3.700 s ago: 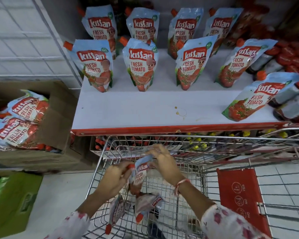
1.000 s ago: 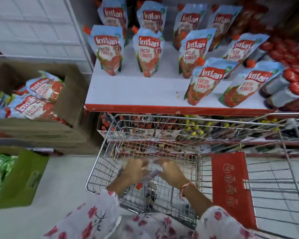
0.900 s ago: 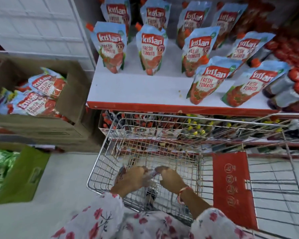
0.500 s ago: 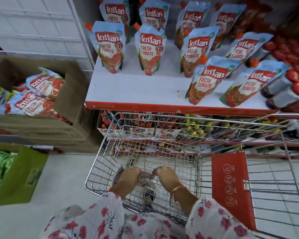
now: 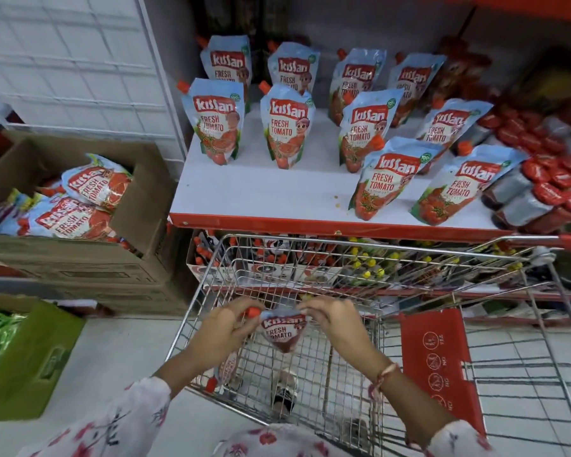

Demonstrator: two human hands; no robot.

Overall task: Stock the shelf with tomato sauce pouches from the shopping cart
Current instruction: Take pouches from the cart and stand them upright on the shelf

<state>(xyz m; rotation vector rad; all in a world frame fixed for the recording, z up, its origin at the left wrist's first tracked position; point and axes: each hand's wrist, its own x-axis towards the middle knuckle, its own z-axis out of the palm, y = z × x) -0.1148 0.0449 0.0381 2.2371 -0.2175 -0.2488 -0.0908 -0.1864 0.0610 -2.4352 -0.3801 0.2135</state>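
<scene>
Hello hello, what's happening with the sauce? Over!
Left hand and right hand both gripping one pouch over the cart. Shelf front free. Nothing blocking.

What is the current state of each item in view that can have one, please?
Held pouch: gripped by both hands, above the cart.
Left hand: closed on its capped corner.
Right hand: pinching its other top corner.
Shopping cart: one more pouch visible inside.
Shelf pouches: upright; front left of shelf bare.
Cardboard box: open, pouches lying inside.

Both arms reached forward, left hand (image 5: 219,334) and right hand (image 5: 335,321) level, fingers (image 5: 310,306) curled inward, pinching between them.
</scene>
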